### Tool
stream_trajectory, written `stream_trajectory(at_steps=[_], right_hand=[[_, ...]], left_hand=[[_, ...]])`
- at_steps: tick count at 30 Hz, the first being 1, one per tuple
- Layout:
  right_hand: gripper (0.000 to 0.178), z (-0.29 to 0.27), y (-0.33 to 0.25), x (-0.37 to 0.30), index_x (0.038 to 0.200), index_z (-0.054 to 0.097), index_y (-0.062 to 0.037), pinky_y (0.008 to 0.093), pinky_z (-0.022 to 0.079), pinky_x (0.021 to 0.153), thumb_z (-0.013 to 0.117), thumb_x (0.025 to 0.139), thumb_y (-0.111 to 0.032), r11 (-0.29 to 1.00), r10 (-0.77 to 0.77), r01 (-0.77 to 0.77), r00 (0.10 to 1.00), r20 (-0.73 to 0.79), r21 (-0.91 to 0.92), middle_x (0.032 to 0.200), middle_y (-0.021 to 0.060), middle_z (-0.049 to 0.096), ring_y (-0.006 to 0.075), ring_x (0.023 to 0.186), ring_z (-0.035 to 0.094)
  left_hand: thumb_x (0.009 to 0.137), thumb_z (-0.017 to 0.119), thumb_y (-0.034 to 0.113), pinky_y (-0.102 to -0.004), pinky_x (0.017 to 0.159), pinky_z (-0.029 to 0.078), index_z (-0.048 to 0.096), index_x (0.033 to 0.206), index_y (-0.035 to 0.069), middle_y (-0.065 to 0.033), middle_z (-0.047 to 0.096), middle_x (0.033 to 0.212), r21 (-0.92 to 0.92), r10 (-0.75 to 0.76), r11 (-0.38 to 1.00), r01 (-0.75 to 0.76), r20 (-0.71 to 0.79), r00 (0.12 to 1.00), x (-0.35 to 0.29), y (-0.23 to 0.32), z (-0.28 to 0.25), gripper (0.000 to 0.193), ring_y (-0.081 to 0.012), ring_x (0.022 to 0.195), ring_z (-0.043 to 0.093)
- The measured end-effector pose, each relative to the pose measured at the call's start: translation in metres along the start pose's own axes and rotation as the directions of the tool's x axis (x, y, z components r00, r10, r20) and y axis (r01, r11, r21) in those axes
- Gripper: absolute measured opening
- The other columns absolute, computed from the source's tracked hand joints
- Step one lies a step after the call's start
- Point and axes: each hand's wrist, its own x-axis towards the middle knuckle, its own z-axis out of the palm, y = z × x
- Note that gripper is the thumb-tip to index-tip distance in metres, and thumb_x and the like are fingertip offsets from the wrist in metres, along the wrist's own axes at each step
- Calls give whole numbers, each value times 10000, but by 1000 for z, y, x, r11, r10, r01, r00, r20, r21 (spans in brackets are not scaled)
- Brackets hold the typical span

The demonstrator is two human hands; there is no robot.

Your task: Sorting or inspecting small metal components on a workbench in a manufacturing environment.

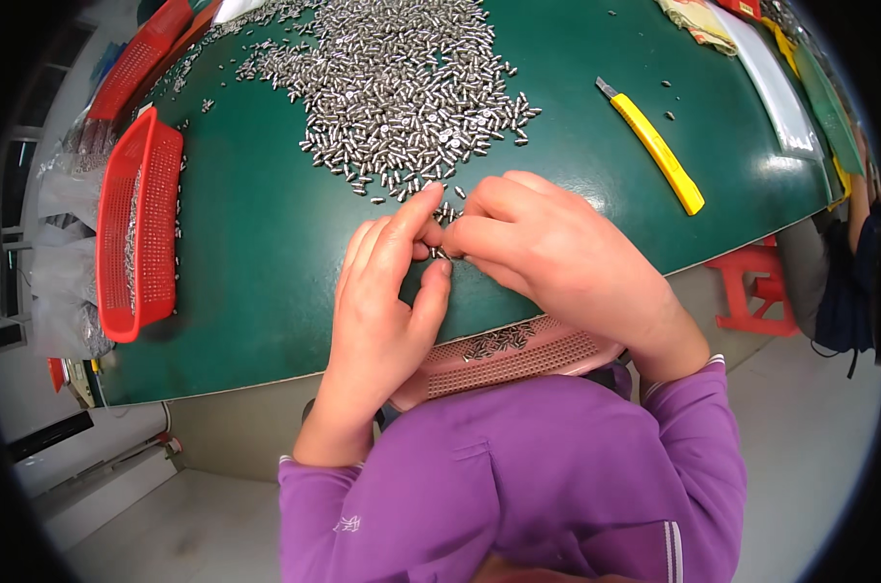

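So, far left on the green-topped table: a long red perforated plastic basket with small grey pieces visible inside. Next, a large spread of short, pointed, silvery metal pieces, thick toward the far side, thinning out toward the person.

Left hand is just short of the pile, half open: fingers bent, thumb apart from the index, tips next to a few loose metal pieces. Can't tell if it grips any.

Below the tabletop edge, by the purple-clad torso, sits a pink perforated plastic basket with some metal pieces in it (partly hidden by the forearms).

Right hand is curled nearly closed, thumb and index brought together right beside the left fingertips; its grip is hidden, so can't tell what it holds.

Further right, a yellow utility knife lies diagonally, blade end showing. Past the table, a red plastic stool stands on the floor.
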Motion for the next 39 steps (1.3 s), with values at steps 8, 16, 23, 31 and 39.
stream_trajectory(at_steps=[8,16,23,31,39], right_hand=[[190,4,2,1,956,632,-54,410,503,759,733,799,-90,998,15,-14,1000,5,-67,916,88,564,307,879,580],[228,10,-1,-4,910,576,-46,412,489,747,758,787,-108,995,31,-36,998,-54,-90,905,98,532,301,859,554],[248,12,-1,-6,906,572,-55,416,481,737,772,786,-139,996,34,-39,997,-70,-82,894,96,520,303,840,541],[249,10,-2,-8,978,610,-55,431,488,760,765,785,-78,1000,28,-28,995,-92,-5,924,100,562,326,862,565],[247,8,-5,-7,1024,625,-40,450,505,780,722,798,-21,999,27,-26,999,-27,46,931,121,595,349,885,601]], left_hand=[[784,695,-85,-367,783,515,641,1223,23,-99,638,985,-13,3,1000,-3,-12,1000,-2,-3,3,456,-257,901,603],[782,656,-94,-389,788,493,588,1282,7,-119,603,970,40,23,999,-23,-2,1000,-8,-2,0,515,-274,893,580],[763,657,-95,-390,780,485,585,1304,16,-103,585,944,40,28,999,-29,14,999,-9,-2,-2,557,-272,877,568],[758,697,-90,-378,778,497,578,1328,22,-97,595,959,-10,12,1000,-11,18,1000,-9,-3,-2,592,-266,886,573],[773,711,-90,-372,800,518,568,1350,24,-100,626,979,-9,30,1000,-30,9,1000,-8,-6,-1,606,-264,914,600]])
